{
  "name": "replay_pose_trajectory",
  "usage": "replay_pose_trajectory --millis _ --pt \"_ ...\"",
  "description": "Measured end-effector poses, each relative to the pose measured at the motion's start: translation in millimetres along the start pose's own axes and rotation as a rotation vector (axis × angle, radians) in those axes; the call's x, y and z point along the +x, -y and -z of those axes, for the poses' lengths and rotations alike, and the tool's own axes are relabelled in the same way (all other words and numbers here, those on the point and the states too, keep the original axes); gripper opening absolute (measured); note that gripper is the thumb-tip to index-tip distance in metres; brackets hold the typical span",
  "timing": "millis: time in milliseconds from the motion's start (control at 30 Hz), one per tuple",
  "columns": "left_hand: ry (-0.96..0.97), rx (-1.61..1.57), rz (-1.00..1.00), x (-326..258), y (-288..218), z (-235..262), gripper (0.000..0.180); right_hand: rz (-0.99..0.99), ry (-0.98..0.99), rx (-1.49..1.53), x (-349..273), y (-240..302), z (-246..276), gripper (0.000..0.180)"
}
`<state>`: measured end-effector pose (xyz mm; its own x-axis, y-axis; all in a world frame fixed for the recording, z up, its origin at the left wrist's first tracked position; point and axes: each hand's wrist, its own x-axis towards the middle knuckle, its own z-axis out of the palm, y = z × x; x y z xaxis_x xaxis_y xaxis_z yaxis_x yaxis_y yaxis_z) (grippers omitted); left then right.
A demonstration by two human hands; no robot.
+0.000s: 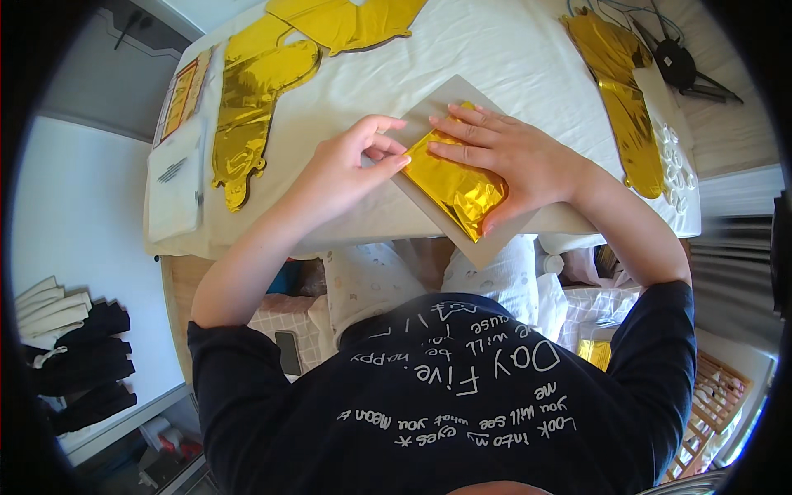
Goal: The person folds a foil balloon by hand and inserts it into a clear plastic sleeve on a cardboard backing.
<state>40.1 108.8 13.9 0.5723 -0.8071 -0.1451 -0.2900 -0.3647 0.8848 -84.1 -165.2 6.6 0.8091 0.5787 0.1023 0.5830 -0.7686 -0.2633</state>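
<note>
A folded gold foil balloon lies on a grey cardboard sheet near the front edge of a table covered with a white cloth. My right hand lies flat on the foil and presses it down, fingers spread. My left hand pinches the foil's left corner between thumb and fingers. The cardboard juts out over the table's edge toward my lap.
More flat gold foil balloons lie on the cloth: one at the left, one at the back, one along the right. A white packet sits at the left edge. Black cables lie at the far right. Dark folded clothes lie on a shelf at lower left.
</note>
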Motion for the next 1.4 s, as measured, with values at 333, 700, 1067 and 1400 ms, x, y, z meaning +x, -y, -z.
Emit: replay_pose_trajectory --millis 333,700,1067,1400 --pt "-0.115 0.217 -0.141 13.1 6.2 -2.7 0.037 0.039 0.007 -0.013 4.6 3.3 7.3 0.117" --pt "-0.176 0.926 -0.646 -9.6 25.9 1.9 0.041 -0.011 0.042 0.003 4.7 8.0 12.7 0.116" --pt "-0.517 0.682 -0.63 33.1 17.6 140.9 0.033 -0.034 0.056 0.017 4.0 4.0 10.8 0.114" --pt "-0.692 1.301 0.229 54.2 119.7 305.6 0.021 -0.031 0.065 0.004 4.1 5.2 11.6 0.114"
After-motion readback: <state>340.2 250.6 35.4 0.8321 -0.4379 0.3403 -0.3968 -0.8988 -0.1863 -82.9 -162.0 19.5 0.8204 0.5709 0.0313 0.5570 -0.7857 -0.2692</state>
